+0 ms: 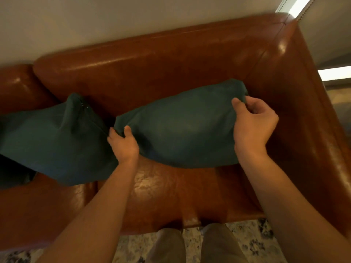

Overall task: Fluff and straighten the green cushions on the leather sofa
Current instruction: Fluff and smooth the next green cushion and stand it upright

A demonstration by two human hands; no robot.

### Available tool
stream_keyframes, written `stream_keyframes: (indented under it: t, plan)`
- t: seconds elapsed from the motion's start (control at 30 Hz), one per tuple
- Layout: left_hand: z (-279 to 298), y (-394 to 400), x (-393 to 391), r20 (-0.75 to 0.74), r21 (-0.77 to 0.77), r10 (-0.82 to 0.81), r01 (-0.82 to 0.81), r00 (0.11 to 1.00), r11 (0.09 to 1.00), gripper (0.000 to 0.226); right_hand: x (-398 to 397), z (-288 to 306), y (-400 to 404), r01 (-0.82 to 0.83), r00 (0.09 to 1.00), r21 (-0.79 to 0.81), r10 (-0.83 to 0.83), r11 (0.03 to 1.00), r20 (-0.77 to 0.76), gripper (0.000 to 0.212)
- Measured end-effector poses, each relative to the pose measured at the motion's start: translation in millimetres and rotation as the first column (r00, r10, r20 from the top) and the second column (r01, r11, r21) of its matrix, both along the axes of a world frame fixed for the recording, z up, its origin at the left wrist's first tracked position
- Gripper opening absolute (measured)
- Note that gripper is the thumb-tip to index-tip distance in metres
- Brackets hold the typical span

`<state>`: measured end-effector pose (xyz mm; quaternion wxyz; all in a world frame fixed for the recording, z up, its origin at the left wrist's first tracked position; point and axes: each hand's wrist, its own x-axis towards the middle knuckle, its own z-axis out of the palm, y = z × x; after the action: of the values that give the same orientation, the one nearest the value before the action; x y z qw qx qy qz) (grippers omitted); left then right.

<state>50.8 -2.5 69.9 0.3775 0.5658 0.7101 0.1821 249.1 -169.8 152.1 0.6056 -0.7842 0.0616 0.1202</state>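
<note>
We see a green cushion [182, 130] leaning on the back of the brown leather sofa [171, 59], near the sofa's right arm. Our left hand [124, 143] grips its left corner, with the thumb on top and the fingers curled round the cloth. Our right hand [253, 122] pinches its top right corner. A second green cushion [51, 145] sits just to the left, touching the left hand. In front of both cushions the seat [171, 192] is bare leather. A speckled rug [256, 242] lies below the sofa's front edge.
</note>
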Motion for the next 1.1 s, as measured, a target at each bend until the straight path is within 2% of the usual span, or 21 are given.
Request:
stream_keyframes:
  t: [0.07, 0.1, 0.17, 0.2, 0.23, 0.27, 0.4, 0.5, 0.57, 0.63, 0.7, 0.73, 0.77, 0.8, 0.83, 0.87, 0.9, 0.97, 1.1]
  plan:
    - [23.1, -8.5, 7.0, -0.115, 0.232, -0.185, 0.207, 0.976, 0.95, 0.068, -9.4, 8.7, 10.4, -0.044, 0.998, -0.009, 0.044, 0.999, 0.047, 0.011]
    - [37.2, -16.8, 15.0, -0.119, 0.337, -0.363, 0.382, 0.924, 0.861, 0.072, -14.4, 12.3, 15.8, -0.076, 0.994, -0.024, 0.078, 0.997, 0.078, 0.007]
    - [60.4, -41.5, 39.4, -0.144, 0.405, -0.701, 0.688, 0.698, 0.602, 0.083, -25.1, 19.2, 27.3, -0.141, 0.978, -0.063, 0.149, 0.988, 0.143, 0.004]
    - [68.3, -54.0, 52.5, -0.17, 0.378, -0.794, 0.783, 0.584, 0.495, 0.087, -31.1, 22.3, 33.2, -0.18, 0.966, -0.081, 0.192, 0.98, 0.173, 0.005]
    - [72.7, -64.7, 65.1, -0.189, 0.342, -0.832, 0.829, 0.522, 0.442, 0.089, -37.2, 24.8, 38.5, -0.221, 0.952, -0.093, 0.235, 0.971, 0.197, 0.007]
    - [74.2, -71.5, 76.3, -0.204, 0.311, -0.828, 0.837, 0.522, 0.451, 0.086, -43.0, 26.7, 43.2, -0.26, 0.938, -0.1, 0.275, 0.961, 0.209, 0.008]
    - [69.8, -75.5, 91.9, -0.213, 0.261, -0.726, 0.754, 0.654, 0.603, 0.066, -46.5, 29.1, 53.1, -0.364, 0.886, -0.147, 0.39, 0.92, 0.251, 0.012]
    - [69.4, -78.8, 89.7, -0.121, 0.283, -0.677, 0.679, 0.726, 0.677, 0.061, -42.7, 24.2, 54.3, -0.485, 0.816, -0.161, 0.511, 0.86, 0.269, 0.015]
    - [72.3, -78.5, 88.8, 0.018, 0.266, -0.635, 0.608, 0.773, 0.748, 0.06, -41.5, 19.2, 53.2, -0.558, 0.771, -0.122, 0.568, 0.821, 0.288, 0.018]
    - [71.9, -72.8, 86.3, 0.048, 0.303, -0.606, 0.567, 0.794, 0.766, 0.05, -33.9, 9.2, 42.5, -0.512, 0.783, -0.097, 0.51, 0.853, 0.355, 0.02]
    - [71.9, -63.1, 82.7, 0.08, 0.311, -0.573, 0.525, 0.816, 0.792, 0.044, -12.0, -17.3, 17.9, -0.268, 0.898, -0.15, 0.303, 0.952, 0.32, 0.027]
    - [72.4, -58.0, 80.5, 0.11, 0.308, -0.549, 0.497, 0.828, 0.811, 0.044, 2.2, -32.4, 2.3, -0.123, 0.962, -0.209, 0.169, 0.97, 0.216, 0.034]
    - [73.0, -53.5, 78.1, 0.137, 0.31, -0.525, 0.467, 0.84, 0.828, 0.044, 14.9, -44.8, -12.1, -0.039, 0.999, -0.261, 0.048, 0.965, 0.026, 0.044]
    - [73.7, -49.9, 76.1, 0.16, 0.319, -0.502, 0.437, 0.85, 0.841, 0.043, 23.5, -56.1, -23.0, -0.026, 0.976, -0.269, -0.033, 0.963, -0.215, 0.053]
    - [74.5, -47.9, 74.6, 0.183, 0.332, -0.485, 0.411, 0.855, 0.849, 0.043, 29.2, -67.4, -28.9, -0.063, 0.91, -0.223, -0.035, 0.973, -0.413, 0.058]
    - [74.6, -47.1, 73.9, 0.207, 0.346, -0.476, 0.391, 0.855, 0.853, 0.042, 31.4, -72.5, -28.5, -0.113, 0.836, -0.147, 0.014, 0.983, -0.548, 0.055]
    - [74.5, -47.9, 73.6, 0.23, 0.355, -0.471, 0.378, 0.852, 0.855, 0.042, 31.8, -73.4, -25.0, -0.134, 0.79, -0.075, 0.061, 0.988, -0.61, 0.046]
    - [73.0, -49.4, 72.5, 0.267, 0.351, -0.453, 0.351, 0.851, 0.868, 0.041, 32.8, -73.1, -15.1, -0.109, 0.824, -0.065, 0.053, 0.992, -0.564, 0.014]
    - [66.2, -37.2, 57.8, 0.377, 0.347, -0.337, 0.205, 0.863, 0.915, 0.038, 36.2, -56.2, -0.3, -0.075, 0.959, -0.073, 0.052, 0.994, -0.28, 0.023]
